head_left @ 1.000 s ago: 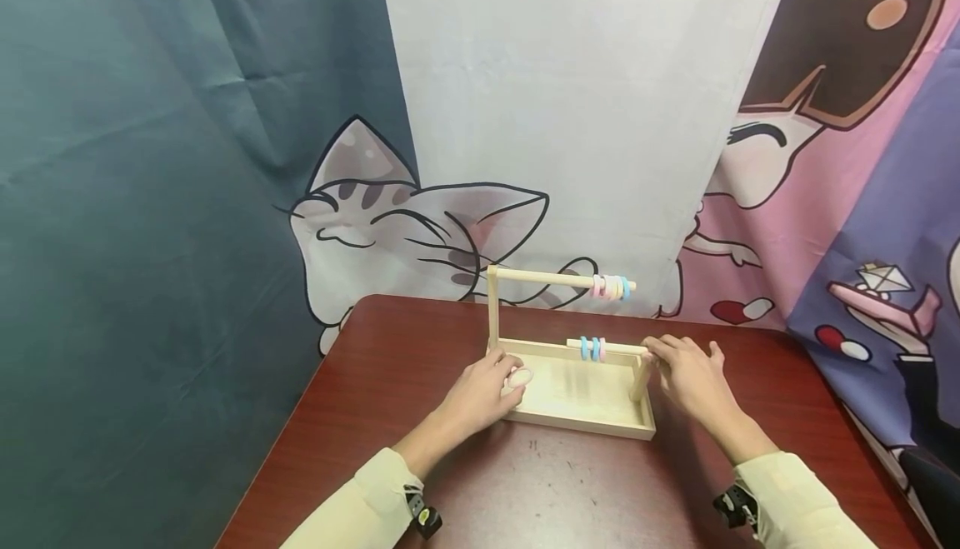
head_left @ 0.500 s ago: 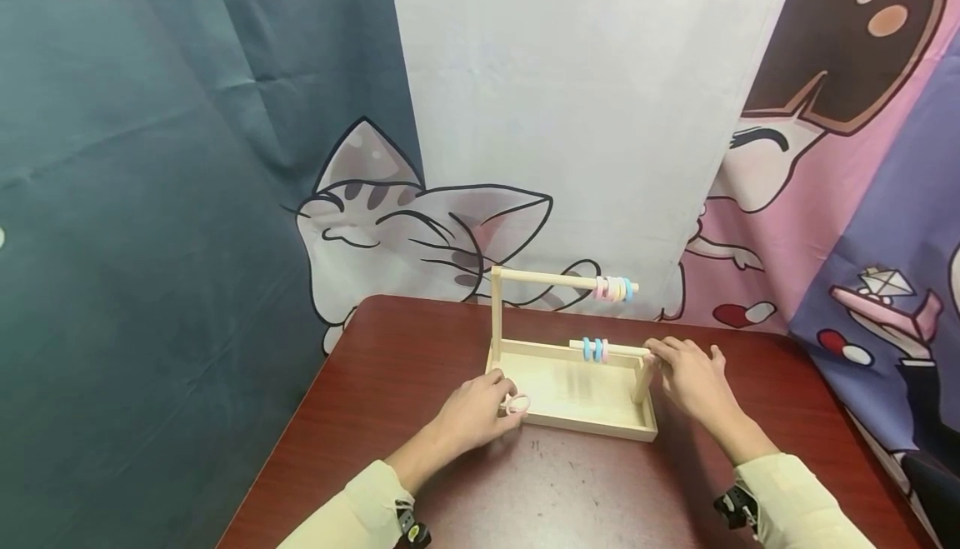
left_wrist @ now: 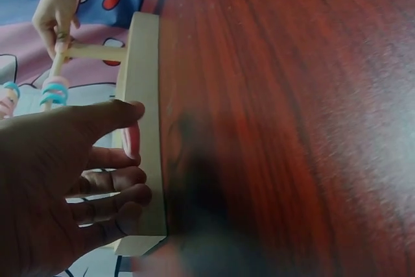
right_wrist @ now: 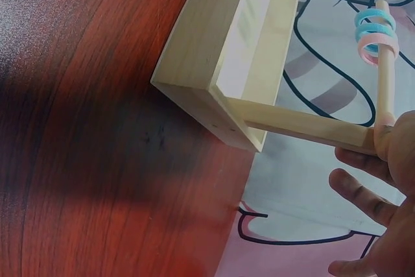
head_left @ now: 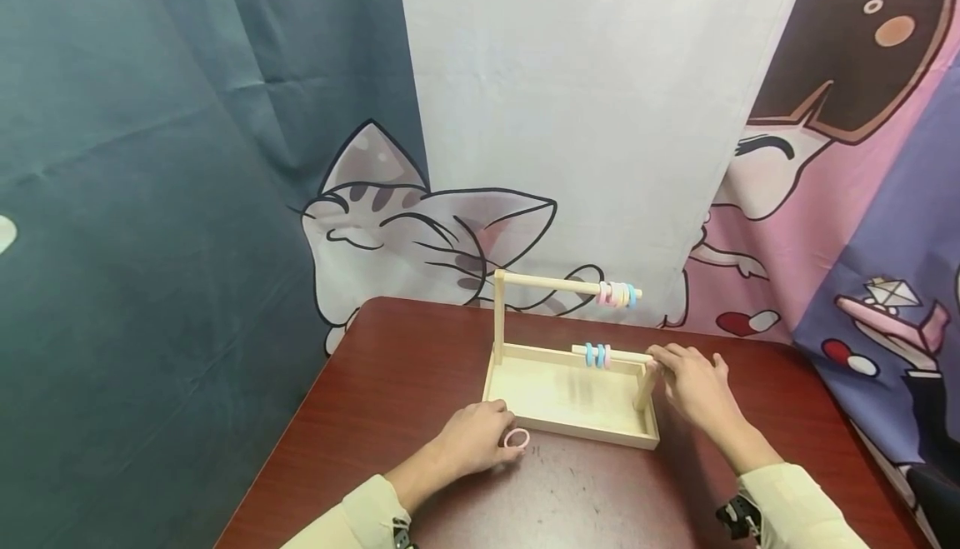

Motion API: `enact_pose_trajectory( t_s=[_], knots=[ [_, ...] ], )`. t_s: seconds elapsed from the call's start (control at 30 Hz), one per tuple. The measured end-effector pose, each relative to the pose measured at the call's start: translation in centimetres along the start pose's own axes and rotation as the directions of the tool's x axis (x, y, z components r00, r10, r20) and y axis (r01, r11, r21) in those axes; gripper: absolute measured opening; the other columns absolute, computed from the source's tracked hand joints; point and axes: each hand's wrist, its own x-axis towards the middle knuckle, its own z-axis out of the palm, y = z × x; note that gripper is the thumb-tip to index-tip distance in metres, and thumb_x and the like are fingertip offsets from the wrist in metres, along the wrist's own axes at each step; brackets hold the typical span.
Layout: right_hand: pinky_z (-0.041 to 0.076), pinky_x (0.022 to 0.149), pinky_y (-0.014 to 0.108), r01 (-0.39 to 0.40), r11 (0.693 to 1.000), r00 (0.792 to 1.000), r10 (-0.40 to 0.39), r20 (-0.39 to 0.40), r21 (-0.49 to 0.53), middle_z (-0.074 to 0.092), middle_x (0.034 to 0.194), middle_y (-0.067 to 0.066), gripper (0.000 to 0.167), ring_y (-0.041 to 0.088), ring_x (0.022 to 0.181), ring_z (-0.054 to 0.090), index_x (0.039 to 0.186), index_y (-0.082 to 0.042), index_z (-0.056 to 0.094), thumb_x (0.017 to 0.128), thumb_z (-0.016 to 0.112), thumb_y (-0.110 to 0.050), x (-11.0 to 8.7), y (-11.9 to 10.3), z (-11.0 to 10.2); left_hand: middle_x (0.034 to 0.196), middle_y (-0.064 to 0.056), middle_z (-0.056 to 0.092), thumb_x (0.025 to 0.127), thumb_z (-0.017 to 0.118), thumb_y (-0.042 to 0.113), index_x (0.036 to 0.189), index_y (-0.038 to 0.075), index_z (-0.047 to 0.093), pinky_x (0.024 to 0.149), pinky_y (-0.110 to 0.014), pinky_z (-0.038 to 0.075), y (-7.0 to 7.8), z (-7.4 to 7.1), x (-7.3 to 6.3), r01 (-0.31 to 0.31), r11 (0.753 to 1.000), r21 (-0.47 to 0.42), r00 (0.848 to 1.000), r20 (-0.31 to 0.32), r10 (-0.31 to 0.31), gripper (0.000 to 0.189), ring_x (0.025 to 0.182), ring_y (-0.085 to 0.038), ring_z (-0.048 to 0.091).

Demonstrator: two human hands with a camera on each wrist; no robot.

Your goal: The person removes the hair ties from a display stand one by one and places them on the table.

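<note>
My left hand point(head_left: 474, 439) pinches a pink hair tie point(left_wrist: 131, 141) between thumb and forefinger, close in front of the wooden stand's near left corner. The other left fingers are slightly bent. My right hand point(head_left: 693, 386) holds the right end of the stand's lower rod point(head_left: 628, 357), where it meets the short post point(right_wrist: 311, 126). Two blue hair ties and a pink one point(right_wrist: 378, 45) hang on that rod. Higher up, the upper rod point(head_left: 551, 283) carries several pink, cream, yellow and blue hair ties point(head_left: 618, 294) near its free right end.
The stand's shallow tray point(head_left: 585, 432) sits on a dark red wooden table point(head_left: 390, 366). A tall post point(head_left: 499, 320) rises from its left side. Behind the table hangs a printed curtain point(head_left: 600, 116) with cartoon figures.
My left hand has drawn the pink hair tie from over the tray's left part toward me, past the front wall. My right hand stays at the lower rod's end.
</note>
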Motion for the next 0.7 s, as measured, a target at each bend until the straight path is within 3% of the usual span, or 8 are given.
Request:
enact_pose_trajectory(
  t_s=[0.33,0.7],
  knots=[
    [0.035,0.101,0.094,0.003,1.0,1.0,-0.003,0.0,0.004,0.08,0.115,0.016,0.024,0.045,0.11,0.072,0.128,-0.007,0.078,0.104,0.073,-0.009,0.3,0.0,0.1,0.092,0.012,0.061,0.089,0.09,0.051,0.094,0.024,0.075,0.06,-0.028,0.051,0.3,1.2,-0.5,-0.008,0.998,0.058,0.999,0.04,0.006,0.03,0.073,-0.003,0.052],
    [0.035,0.102,0.094,-0.004,1.0,1.0,0.004,-0.007,0.006,0.08,0.115,0.015,0.024,0.044,0.11,0.072,0.127,-0.007,0.078,0.103,0.073,-0.009,0.0,0.3,0.3,0.094,0.012,0.062,0.085,0.094,0.052,0.107,0.03,0.086,0.063,-0.027,0.055,0.1,1.8,-0.8,-0.011,0.997,0.071,0.999,0.039,0.008,0.032,0.079,-0.003,0.059]
  ],
)
